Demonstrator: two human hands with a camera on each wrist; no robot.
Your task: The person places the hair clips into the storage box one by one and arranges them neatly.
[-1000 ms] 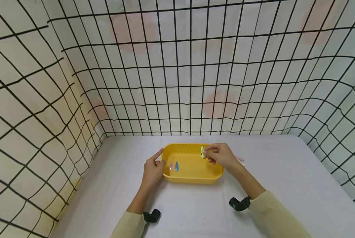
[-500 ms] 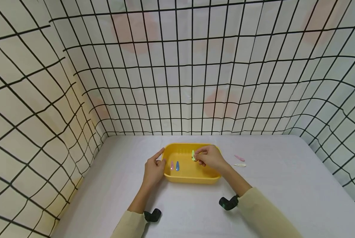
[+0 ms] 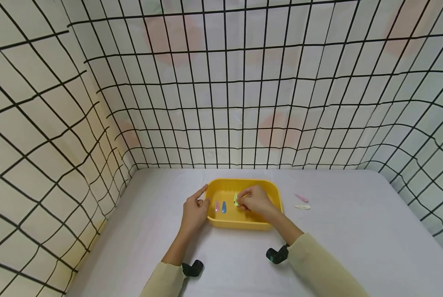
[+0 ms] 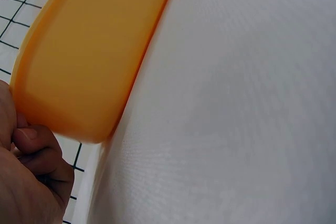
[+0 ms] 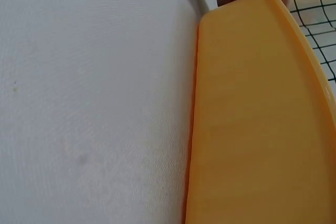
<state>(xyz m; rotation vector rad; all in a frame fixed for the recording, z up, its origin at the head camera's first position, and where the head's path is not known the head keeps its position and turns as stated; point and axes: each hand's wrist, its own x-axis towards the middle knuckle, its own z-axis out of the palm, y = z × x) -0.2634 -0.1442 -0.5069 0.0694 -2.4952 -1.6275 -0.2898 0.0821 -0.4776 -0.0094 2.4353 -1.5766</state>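
Yellow tray (image 3: 240, 225) is our landmark, sitting on the white bench (image 3: 355, 235). Main change: over the last second the right hand (image 3: 256, 201) has come from the tray's right rear to over its middle, bringing the green clip (image 3: 235, 199) leftward and lower. We read its grip as a closed pinch, fingertips and thumb nearly together with only the clip between them. The green clip is now within the tray's outline, near the middle and right of the blue clip (image 3: 224, 207), with a gap between; we can't tell if it touches the tray floor. The blue clip and the pink clip (image 3: 217, 206) haven't shifted: side by side in the tray's left part, pink nearer the left wall. The left hand (image 3: 194, 212) is still at the tray's left end; we see its grip closed on the rim, forefinger stretched along the edge, other fingers curled in the left wrist view. The arm's move has also uncovered two loose clips on the bench right of the tray: a rose clip (image 3: 301, 198) and, just in front of it, a white clip (image 3: 302, 207), neither held. For the work in hand, we judge the green clip is roughly lined up with the inside pair but not yet released; the two outside clips remain untouched.
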